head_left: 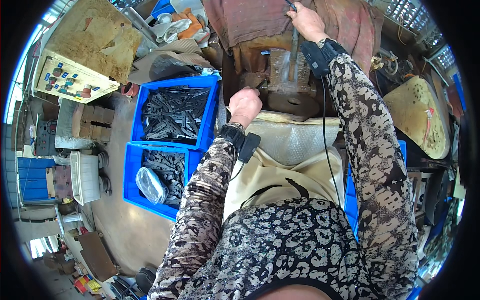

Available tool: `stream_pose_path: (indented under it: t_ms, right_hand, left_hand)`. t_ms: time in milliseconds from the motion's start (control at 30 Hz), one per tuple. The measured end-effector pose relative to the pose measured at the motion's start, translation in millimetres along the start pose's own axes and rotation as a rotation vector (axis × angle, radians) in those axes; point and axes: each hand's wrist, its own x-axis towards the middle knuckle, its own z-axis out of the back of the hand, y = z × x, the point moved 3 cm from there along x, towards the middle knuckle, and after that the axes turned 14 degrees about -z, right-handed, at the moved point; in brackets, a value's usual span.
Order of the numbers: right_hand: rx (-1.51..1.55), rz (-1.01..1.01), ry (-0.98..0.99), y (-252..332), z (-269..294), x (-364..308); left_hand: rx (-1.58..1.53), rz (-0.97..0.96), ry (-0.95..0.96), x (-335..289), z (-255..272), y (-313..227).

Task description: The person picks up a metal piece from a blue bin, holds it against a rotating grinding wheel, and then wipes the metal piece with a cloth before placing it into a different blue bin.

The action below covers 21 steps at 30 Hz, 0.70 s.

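My left hand [245, 105] is closed beside the machine's dark recess, with the narrow dark end of a thin piece [260, 84] showing past its fingers. Most of that piece is hidden by the hand. Farther up and to the right, my right hand [306, 22] pinches a thin dark strip [290, 5] at the top edge of the view. Between the hands stand a worn metal block [284, 70] with an upright rod [293, 56] and, nearer to me, a round grimy disc [295, 102] with a hole in its middle.
Two blue crates [214, 112] to my left hold many dark metal strips; a clear plastic bag [151, 185] lies in the nearer one. Reddish cloth [250, 22] drapes the machine. A control box [75, 75] stands far left. A black cable [324, 125] hangs from my right wrist.
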Motion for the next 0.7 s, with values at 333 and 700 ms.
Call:
stream_pose_path:
  t_ms: [333,700]
  right_hand:
    - [-0.014,0.004,-0.01,3,1,-1]
    - [0.141,0.165,-0.011,-13,-13,11]
  left_hand:
    - [0.013,0.003,-0.017,-1,0,1]
    - [0.025,-0.018,-0.047,0,-4,2]
